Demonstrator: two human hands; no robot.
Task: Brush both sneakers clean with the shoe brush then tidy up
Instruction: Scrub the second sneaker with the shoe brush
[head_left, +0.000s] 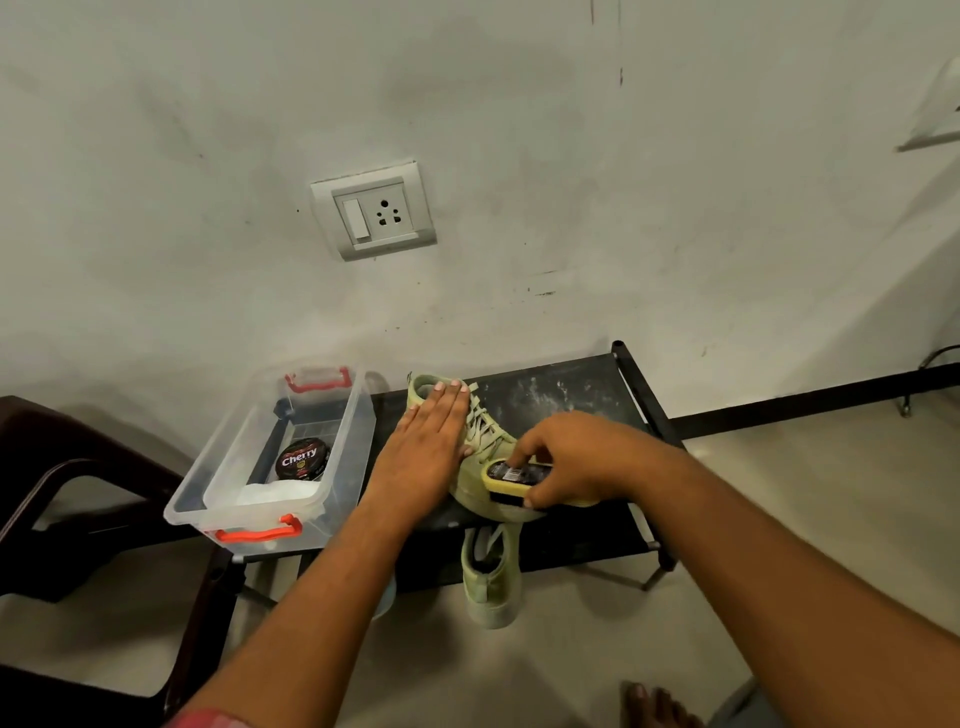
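While the left hand (426, 447) lies flat, fingers straight and together, on the collar and tongue of the first sneaker (488, 436), the right hand (576, 462) grips the shoe brush (511, 480) with curled fingers and thumb. The brush rests against the toe end of this sneaker, its labelled back facing up and its dark bristles facing down. The first sneaker, pale green with matching laces, lies on the top surface of the black rack (571, 384), which stands against the wall. The second sneaker (491, 582) sits below the rack's front edge, heel toward the camera; its exact support cannot be determined. A clear storage box (208, 467) with red handles stands on the left end of the rack, just beside the left hand. Inside it are a polish tin (303, 458) marked "Cherry" and a white cloth (275, 491). A dark chair (78, 431) stands to the left of the rack. A switch socket (373, 210) is mounted on the wall above.
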